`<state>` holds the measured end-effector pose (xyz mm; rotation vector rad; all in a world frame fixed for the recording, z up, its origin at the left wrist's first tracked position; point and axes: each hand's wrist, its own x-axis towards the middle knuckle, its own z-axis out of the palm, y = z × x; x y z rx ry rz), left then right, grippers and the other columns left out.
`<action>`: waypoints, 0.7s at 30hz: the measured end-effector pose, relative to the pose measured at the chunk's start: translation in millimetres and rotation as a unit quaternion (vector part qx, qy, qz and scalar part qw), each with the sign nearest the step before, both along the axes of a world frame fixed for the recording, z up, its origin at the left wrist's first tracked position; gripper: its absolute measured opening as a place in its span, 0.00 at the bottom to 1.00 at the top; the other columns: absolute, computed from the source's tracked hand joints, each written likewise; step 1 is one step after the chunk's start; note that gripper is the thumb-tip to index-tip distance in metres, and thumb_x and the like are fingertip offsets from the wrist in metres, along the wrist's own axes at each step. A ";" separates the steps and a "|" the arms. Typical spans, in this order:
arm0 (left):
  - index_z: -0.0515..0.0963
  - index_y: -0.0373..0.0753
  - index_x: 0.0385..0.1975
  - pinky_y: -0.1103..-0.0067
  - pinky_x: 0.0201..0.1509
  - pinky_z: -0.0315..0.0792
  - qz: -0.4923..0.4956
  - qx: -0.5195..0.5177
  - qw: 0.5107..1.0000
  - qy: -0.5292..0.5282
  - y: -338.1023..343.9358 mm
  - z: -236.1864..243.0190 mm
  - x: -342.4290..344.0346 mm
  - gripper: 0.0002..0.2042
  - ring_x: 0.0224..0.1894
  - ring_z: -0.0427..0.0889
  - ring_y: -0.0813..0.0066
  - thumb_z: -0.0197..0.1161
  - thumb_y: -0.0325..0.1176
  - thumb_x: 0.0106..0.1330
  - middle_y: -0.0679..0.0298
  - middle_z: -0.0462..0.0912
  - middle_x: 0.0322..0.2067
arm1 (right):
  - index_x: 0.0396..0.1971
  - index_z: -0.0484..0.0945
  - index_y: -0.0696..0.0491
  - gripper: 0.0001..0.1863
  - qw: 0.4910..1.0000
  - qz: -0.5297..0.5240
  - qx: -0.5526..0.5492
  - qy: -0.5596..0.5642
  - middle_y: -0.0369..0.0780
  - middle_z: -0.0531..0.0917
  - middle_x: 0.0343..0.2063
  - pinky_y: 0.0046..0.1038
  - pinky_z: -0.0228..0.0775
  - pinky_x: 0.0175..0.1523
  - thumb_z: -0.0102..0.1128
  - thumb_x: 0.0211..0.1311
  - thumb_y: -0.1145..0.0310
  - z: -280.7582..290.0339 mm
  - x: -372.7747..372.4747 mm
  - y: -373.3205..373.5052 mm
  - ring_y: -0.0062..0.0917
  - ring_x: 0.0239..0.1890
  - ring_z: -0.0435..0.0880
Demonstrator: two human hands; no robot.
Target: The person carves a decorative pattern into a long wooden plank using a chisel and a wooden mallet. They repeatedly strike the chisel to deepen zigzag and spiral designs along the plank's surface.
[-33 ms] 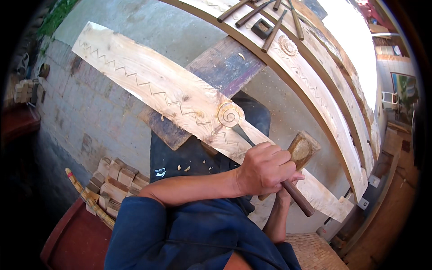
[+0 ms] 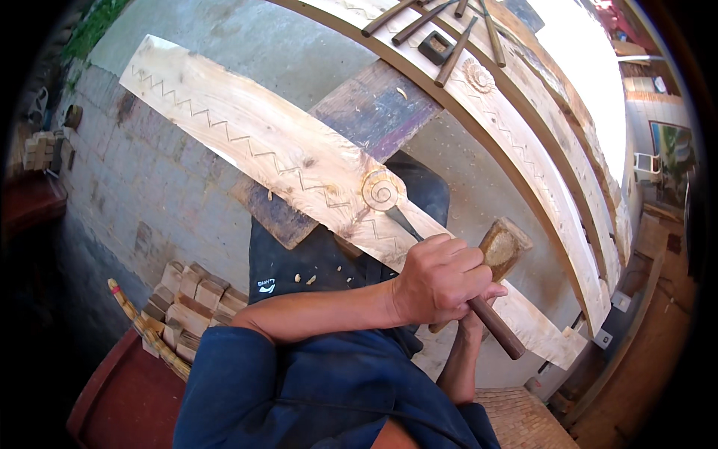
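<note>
Across my thighs lies a long pale plank (image 2: 224,112), with a zigzag line cut along it. A round spiral carving (image 2: 381,190) stands near the plank's middle. My left hand (image 2: 441,277) is wrapped round a wood chisel (image 2: 496,328), whose blade slants down to the lower right edge of the spiral. Behind it, my right hand (image 2: 479,313) is mostly hidden, closed round the handle of a wooden mallet (image 2: 507,245). The mallet's blocky head shows just right of my left hand, apart from the end of the chisel handle.
Several chisels (image 2: 455,56) and a small dark square block (image 2: 435,47) rest on another carved plank (image 2: 523,142) at the upper right. A worn board (image 2: 374,105) passes under my plank. Wood blocks (image 2: 196,292) are piled at the left, beside a red-brown surface (image 2: 127,389).
</note>
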<state>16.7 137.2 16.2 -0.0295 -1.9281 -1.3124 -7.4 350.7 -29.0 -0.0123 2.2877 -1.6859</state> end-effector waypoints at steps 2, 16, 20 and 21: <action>0.66 0.42 0.17 0.68 0.23 0.61 0.016 0.047 0.999 0.010 -5.5 3.6 -5.9 0.22 0.19 0.68 0.62 0.76 0.39 0.62 0.62 0.65 0.19 | 0.38 0.78 0.55 0.25 0.993 0.031 0.115 -0.010 0.31 0.79 0.33 0.24 0.71 0.36 0.83 0.56 0.54 2.8 -2.4 7.0 0.15 0.33 0.76; 0.67 0.38 0.19 0.64 0.22 0.61 0.071 0.147 0.987 -0.009 -32.4 18.5 -13.3 0.20 0.18 0.68 0.54 0.73 0.30 0.68 0.56 0.66 0.18 | 0.57 0.70 0.59 0.25 0.879 0.096 -0.114 0.452 0.42 0.76 0.41 0.28 0.73 0.51 0.71 0.68 0.66 239.4 -73.1 -4.0 0.27 0.41 0.77; 0.67 0.38 0.19 0.64 0.22 0.62 0.073 0.158 0.985 -0.022 -33.3 19.1 -8.8 0.20 0.18 0.69 0.55 0.71 0.29 0.69 0.55 0.67 0.18 | 0.60 0.76 0.61 0.29 0.743 0.134 0.453 0.474 0.45 0.84 0.50 0.37 0.77 0.57 0.77 0.62 0.71 210.0 -68.7 -36.8 0.34 0.47 0.84; 0.67 0.38 0.19 0.64 0.22 0.62 0.069 0.162 0.984 -0.028 -34.3 18.9 -6.9 0.20 0.18 0.70 0.54 0.71 0.29 0.69 0.55 0.67 0.18 | 0.61 0.78 0.61 0.29 0.761 0.080 0.449 0.461 0.45 0.86 0.51 0.39 0.78 0.58 0.79 0.61 0.72 216.9 -68.5 -33.9 0.35 0.48 0.85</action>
